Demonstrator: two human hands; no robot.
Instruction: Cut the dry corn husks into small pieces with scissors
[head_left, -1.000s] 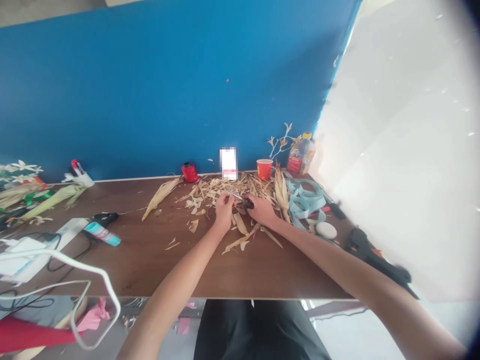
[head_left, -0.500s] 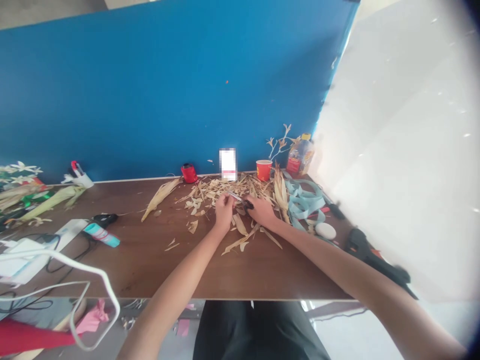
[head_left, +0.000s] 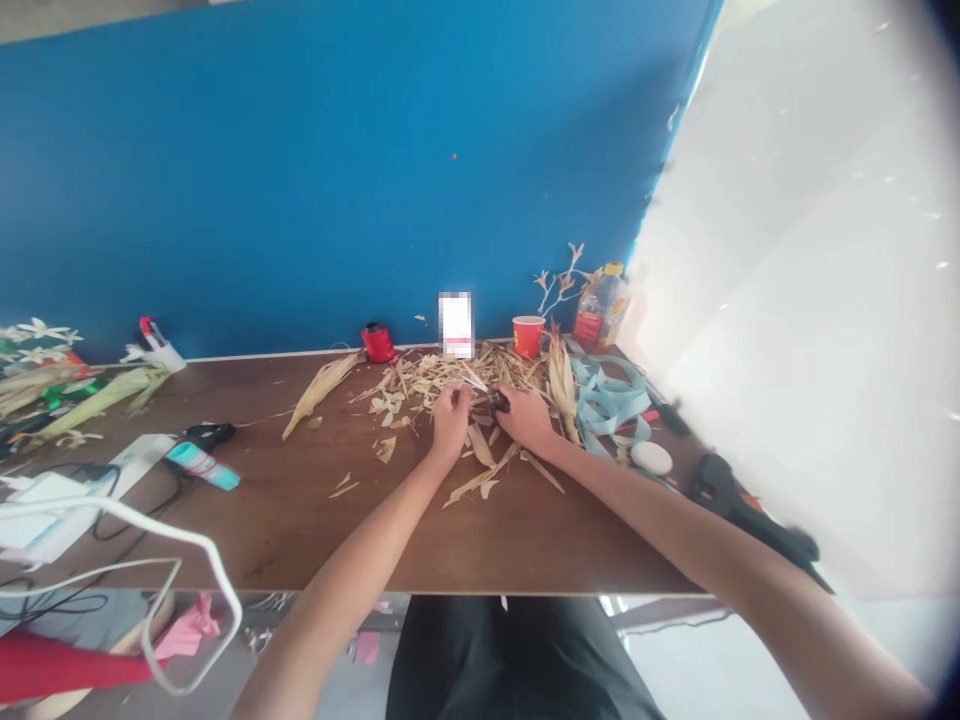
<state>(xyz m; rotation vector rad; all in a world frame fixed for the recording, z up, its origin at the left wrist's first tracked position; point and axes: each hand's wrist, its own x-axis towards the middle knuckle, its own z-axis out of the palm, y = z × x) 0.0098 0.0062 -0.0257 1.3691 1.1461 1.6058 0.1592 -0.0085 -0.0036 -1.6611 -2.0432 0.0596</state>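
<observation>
My right hand [head_left: 523, 416] is wrapped round the dark handles of a pair of scissors [head_left: 475, 378], whose pale blades point up and left over the scraps. The blades look slightly parted. Close by on the left, my left hand [head_left: 451, 422] is closed in a pinch; whatever lies between its fingertips is too small to make out. Under and behind both hands spreads a heap of dry corn husk scraps [head_left: 427, 375]. Longer husk strips [head_left: 480, 484] lie just in front of the hands. A bundled dry husk [head_left: 561, 385] rests right of my right hand.
A red paper cup [head_left: 528, 338], a plastic bottle [head_left: 600, 308] and a red tape roll [head_left: 378, 343] stand along the blue partition. Blue ribbon [head_left: 611, 400] and a black glue gun [head_left: 750, 515] lie right. A power strip [head_left: 112, 490] with cables is left.
The scissors have swung so their blades point more upward, away from my left fingertips, and look more parted. My left hand has stayed nearly in place.
</observation>
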